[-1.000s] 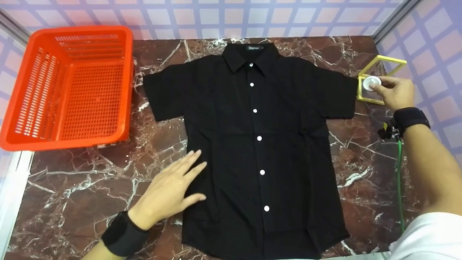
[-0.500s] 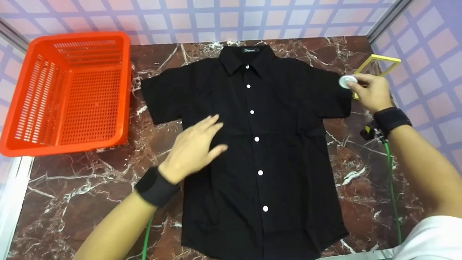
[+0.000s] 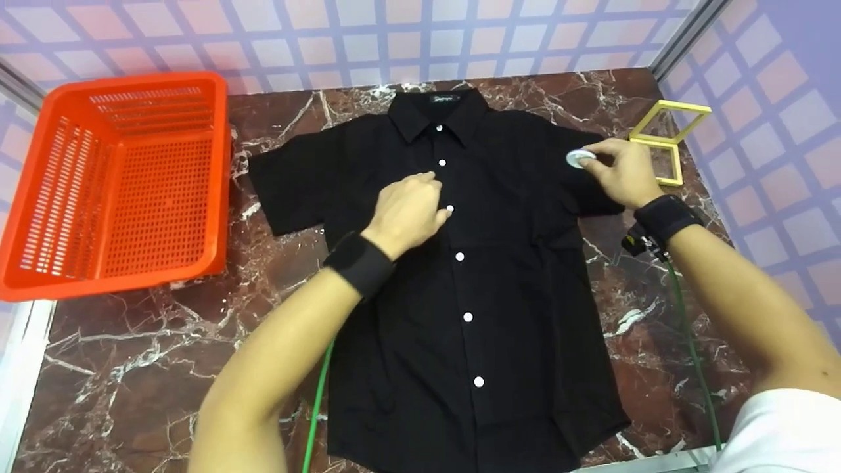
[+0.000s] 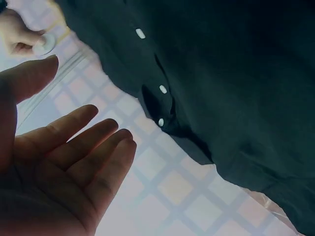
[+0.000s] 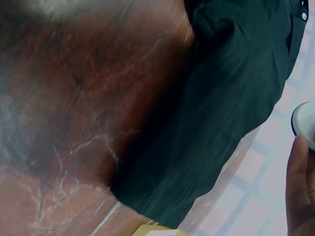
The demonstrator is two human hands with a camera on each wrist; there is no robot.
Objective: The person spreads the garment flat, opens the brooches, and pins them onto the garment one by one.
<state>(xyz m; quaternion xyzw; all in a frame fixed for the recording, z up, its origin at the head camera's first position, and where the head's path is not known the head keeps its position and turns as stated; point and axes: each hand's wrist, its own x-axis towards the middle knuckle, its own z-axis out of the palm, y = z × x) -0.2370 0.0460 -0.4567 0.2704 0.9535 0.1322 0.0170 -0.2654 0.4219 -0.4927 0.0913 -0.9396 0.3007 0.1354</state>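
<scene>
A black short-sleeved shirt (image 3: 519, 309) with white buttons lies front up and spread flat, collar at the far side. Between thumb and fingers, my right hand (image 3: 625, 172) pinches a small round white disc (image 3: 579, 158) above the sleeve on the right. That disc (image 5: 304, 120) also shows at the edge of the right wrist view; its exact kind is unclear. My left hand (image 3: 409, 209) is over the upper button placket. In the left wrist view the left hand's fingers (image 4: 93, 162) are loosely extended and hold nothing.
A red perforated plastic basket (image 3: 158, 190) stands at the left. Just beyond the right hand, a yellow hinged frame (image 3: 677, 141) with clear panes stands open near the right wall. Tiled-pattern walls bound the marbled tabletop (image 3: 164, 374). Green cables (image 3: 690, 348) trail from both wrists.
My right hand has carried the white disc left, away from the yellow frame and over the sleeve. My left hand has moved up and right from the shirt's side to the upper placket.
</scene>
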